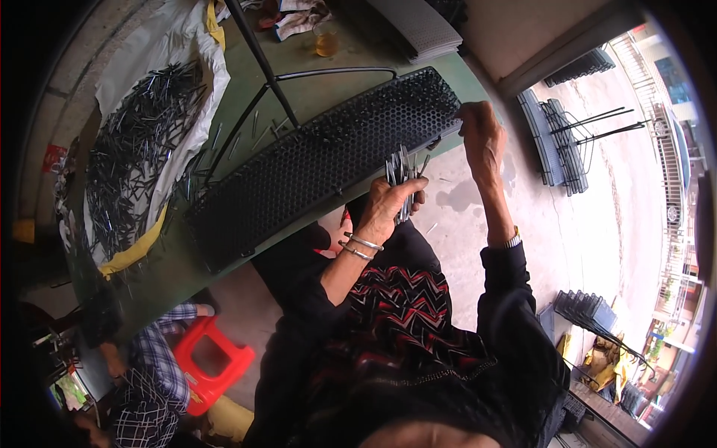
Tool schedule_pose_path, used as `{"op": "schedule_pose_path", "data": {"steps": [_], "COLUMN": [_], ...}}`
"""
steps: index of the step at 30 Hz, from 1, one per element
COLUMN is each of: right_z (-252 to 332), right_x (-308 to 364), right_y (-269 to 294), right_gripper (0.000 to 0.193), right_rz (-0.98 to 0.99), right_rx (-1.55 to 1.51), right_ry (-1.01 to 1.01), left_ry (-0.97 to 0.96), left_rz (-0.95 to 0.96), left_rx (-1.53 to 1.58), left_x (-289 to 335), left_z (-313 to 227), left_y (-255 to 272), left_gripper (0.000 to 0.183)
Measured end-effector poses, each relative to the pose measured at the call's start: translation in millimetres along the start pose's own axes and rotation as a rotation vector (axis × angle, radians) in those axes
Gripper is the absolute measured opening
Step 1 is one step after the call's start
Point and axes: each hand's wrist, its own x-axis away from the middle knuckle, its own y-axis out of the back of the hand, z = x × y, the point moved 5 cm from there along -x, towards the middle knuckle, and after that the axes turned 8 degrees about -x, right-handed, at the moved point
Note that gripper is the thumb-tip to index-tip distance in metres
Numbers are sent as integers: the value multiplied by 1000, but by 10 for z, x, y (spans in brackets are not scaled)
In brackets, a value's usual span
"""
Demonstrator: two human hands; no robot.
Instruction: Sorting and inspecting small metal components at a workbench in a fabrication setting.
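Note:
My left hand (382, 213) is wrapped round a bundle of thin metal rods (403, 166), which stick up past the thumb. It is in front of a long black perforated tray (261, 205), full of small round holes, lying slantwise on the table. Small dark pieces (407, 93) crowd the tray's far right part; whether they are rod ends I cannot tell. At the tray's right end is my right hand (485, 142), fingers closed in a pinch by its edge. What the fingertips hold, if anything, is too small to make out.
An opened white sack (216, 75) of dark rods lies left on the green table (157, 299). A black metal frame (261, 63) rises behind the tray; a glass of amber liquid (326, 45) stands beyond. A red stool (224, 373) and another seated person (160, 351) are lower left.

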Motion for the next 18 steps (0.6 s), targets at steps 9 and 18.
{"op": "schedule_pose_path", "data": {"steps": [9, 18], "right_z": [-161, -267], "right_x": [-193, -217], "right_y": [-133, -174], "right_gripper": [9, 11], "right_rz": [-61, 32], "right_rx": [212, 154], "right_ry": [213, 168], "left_ry": [-11, -42], "left_rz": [32, 54], "left_rx": [24, 30], "left_x": [16, 47], "left_z": [21, 11], "left_y": [-60, -73], "left_gripper": [17, 15]}}
